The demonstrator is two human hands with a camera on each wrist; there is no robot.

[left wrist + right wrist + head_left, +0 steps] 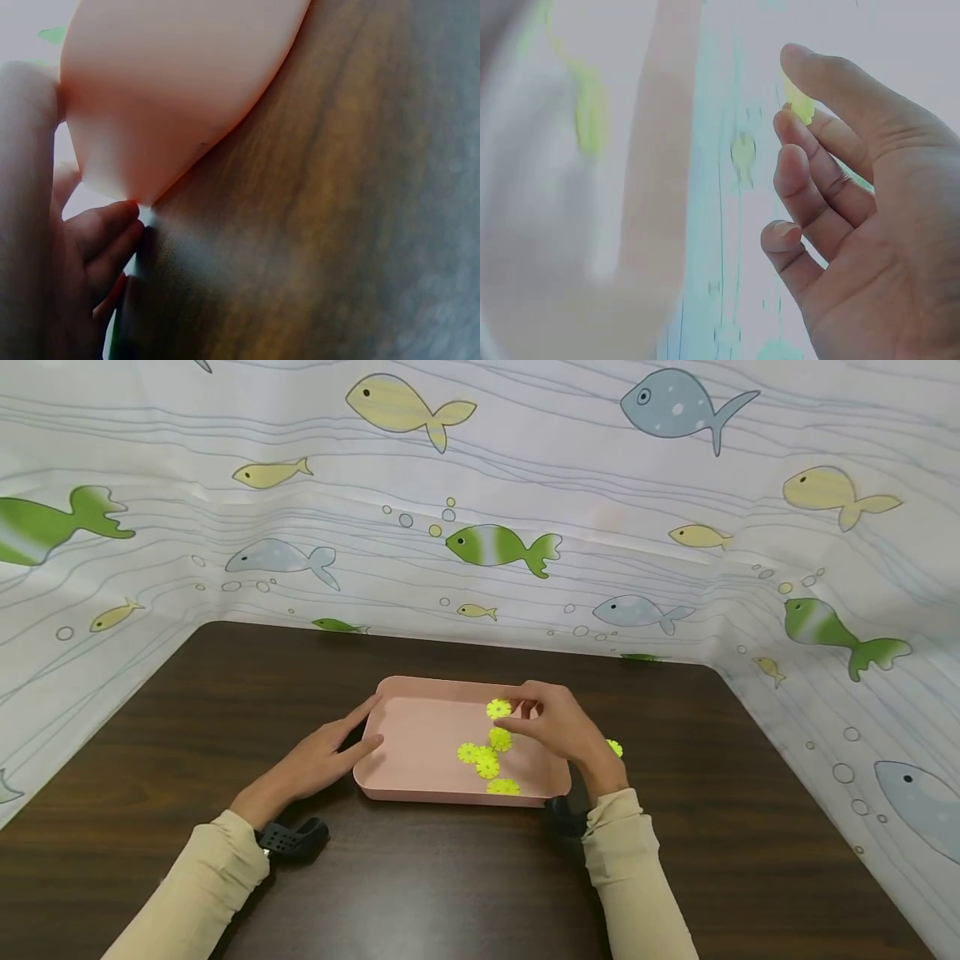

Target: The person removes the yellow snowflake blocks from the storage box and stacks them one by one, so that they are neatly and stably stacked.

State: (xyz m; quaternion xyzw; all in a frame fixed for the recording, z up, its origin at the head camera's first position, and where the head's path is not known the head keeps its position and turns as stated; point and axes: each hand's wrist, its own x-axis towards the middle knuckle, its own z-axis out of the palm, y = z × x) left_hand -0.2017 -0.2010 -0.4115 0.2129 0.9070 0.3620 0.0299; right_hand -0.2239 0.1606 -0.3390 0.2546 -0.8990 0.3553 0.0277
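A shallow pink tray (420, 739) lies on the dark wooden table. My left hand (318, 764) holds its left side, the thumb over the rim and the fingers along the outside wall; the left wrist view shows the fingertips against the tray's pink wall (180, 90). Above the tray's right half, my right hand (551, 722) pinches a yellow notched disc (498, 709) between thumb and index finger. In the right wrist view this disc (800, 101) peeks out between the fingertips, the other fingers loosely bent. Several similar yellow discs (487, 766) are in the tray below that hand.
Another yellow disc (615, 748) lies on the table right of the tray, partly hidden by the right wrist. Dark wrist straps (292, 839) sit at both wrists. A fish-patterned sheet (510, 460) stands along the table's back and sides.
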